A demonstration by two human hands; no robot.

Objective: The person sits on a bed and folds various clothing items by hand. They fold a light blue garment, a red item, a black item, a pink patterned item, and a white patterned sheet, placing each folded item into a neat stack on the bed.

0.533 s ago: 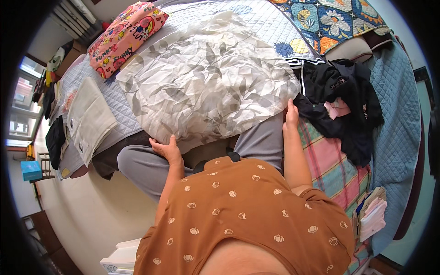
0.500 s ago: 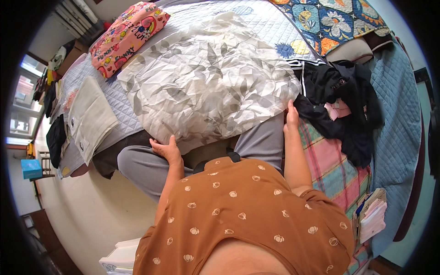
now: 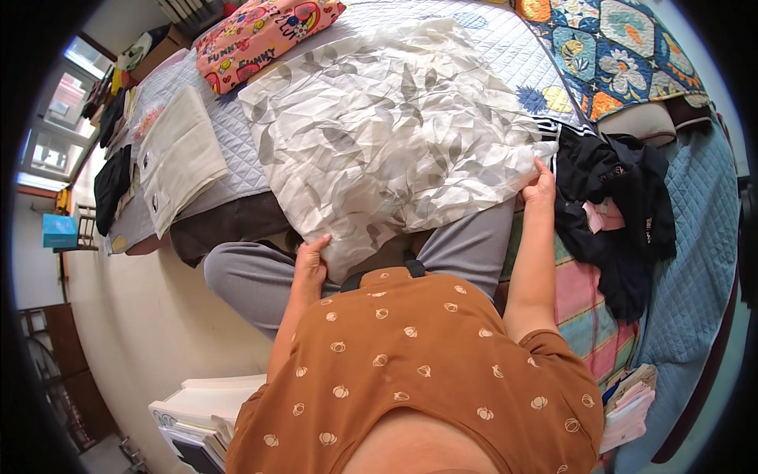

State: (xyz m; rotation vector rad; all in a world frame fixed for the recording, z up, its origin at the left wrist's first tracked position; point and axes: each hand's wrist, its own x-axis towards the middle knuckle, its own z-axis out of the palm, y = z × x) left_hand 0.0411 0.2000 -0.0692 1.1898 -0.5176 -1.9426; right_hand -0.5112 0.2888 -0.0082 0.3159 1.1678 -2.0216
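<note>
A white pillowcase-like cloth with grey leaf patterns (image 3: 395, 134) lies spread and wrinkled on the bed in front of me, its near edge reaching over my lap. My left hand (image 3: 312, 261) pinches its near left corner between thumb and fingers. At the near right corner, my right hand (image 3: 540, 186) grips the cloth, which bunches slightly beside the fingers. Whether the cloth is one layer or two I cannot tell. Dark clothing with white stripes (image 3: 616, 189) lies heaped just right of my right hand, with a small pink piece on it.
A pink printed bundle (image 3: 264, 43) sits at the far left. Nearer is a folded cream cloth (image 3: 181, 158). A colourful patterned quilt (image 3: 624, 55) covers the far right. Folded clothes (image 3: 632, 411) lie at the near right, and a white holder with papers (image 3: 201, 411) stands near left.
Both hands have closed on the cloth's near corners. The right corner is lifted slightly and drawn outward. The view has shifted, so the surroundings appear farther right.
</note>
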